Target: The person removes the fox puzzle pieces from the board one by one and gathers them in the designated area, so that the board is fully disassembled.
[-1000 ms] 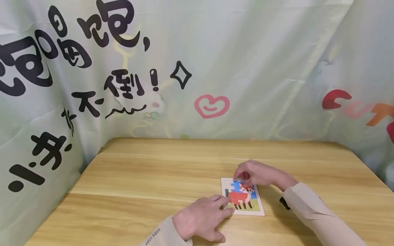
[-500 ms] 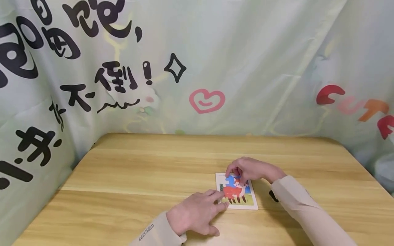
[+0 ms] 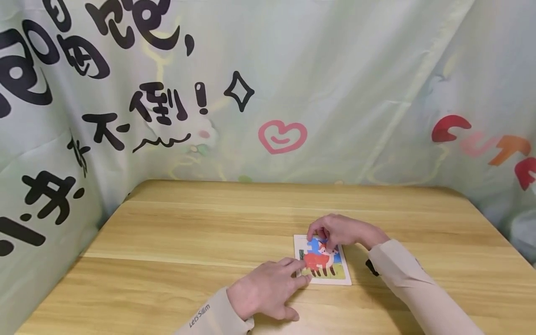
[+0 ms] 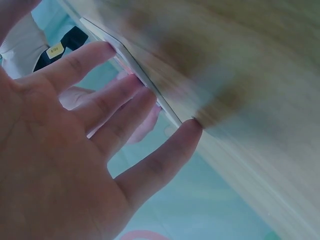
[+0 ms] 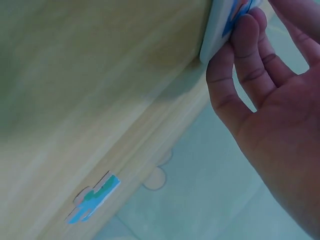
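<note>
In the head view, a small jigsaw puzzle point(image 3: 316, 259) with an orange fox, blue sky and a white border lies right of the table's middle. My left hand point(image 3: 270, 288) rests at its left edge with fingers spread; in the left wrist view, the fingers point(image 4: 120, 117) reach along the thin board edge. From the far side my right hand point(image 3: 341, 230) bends over the top of the picture, thumb and fingers pinching at a blue puzzle piece point(image 3: 311, 245). The right wrist view has those curled fingertips point(image 5: 245, 35) at the board, which partly hide the piece.
A loose blue and green puzzle piece point(image 5: 95, 200) lies on the table in the right wrist view. The wooden table point(image 3: 180, 232) ends at a printed curtain point(image 3: 356, 93) behind and on both sides. A black strap point(image 3: 371, 267) sits at the right wrist.
The head view has shifted slightly. My right fingertips have moved a little left along the puzzle's upper part, then stayed there. My left hand keeps its place at the edge.
</note>
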A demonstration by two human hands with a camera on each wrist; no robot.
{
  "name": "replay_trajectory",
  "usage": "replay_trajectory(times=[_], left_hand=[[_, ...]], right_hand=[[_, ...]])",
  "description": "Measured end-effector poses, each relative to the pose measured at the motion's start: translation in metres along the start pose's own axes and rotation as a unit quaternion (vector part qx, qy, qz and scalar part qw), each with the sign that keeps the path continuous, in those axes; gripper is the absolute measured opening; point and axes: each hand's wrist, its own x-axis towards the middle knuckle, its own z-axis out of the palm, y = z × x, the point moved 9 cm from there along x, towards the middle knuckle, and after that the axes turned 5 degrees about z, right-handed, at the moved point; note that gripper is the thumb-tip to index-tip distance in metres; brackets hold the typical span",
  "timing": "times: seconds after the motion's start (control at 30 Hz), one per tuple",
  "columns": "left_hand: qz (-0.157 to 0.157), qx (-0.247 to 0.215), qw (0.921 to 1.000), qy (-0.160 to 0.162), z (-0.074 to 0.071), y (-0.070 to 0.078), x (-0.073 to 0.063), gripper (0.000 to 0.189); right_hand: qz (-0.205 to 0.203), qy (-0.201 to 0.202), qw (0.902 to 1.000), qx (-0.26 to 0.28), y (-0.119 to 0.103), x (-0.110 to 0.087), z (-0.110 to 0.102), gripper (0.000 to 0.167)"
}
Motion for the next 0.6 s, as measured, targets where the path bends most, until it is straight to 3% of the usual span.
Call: replay_trajectory(times=[0.6], left_hand=[[0.004,0.011,0.9998,0.014,-0.0022,0.0004,-0.0012,0.075]], right_hand=[[-0.009,-0.002,0.9999,-0.009,-0.0025,0.0008,-0.0001,0.042]])
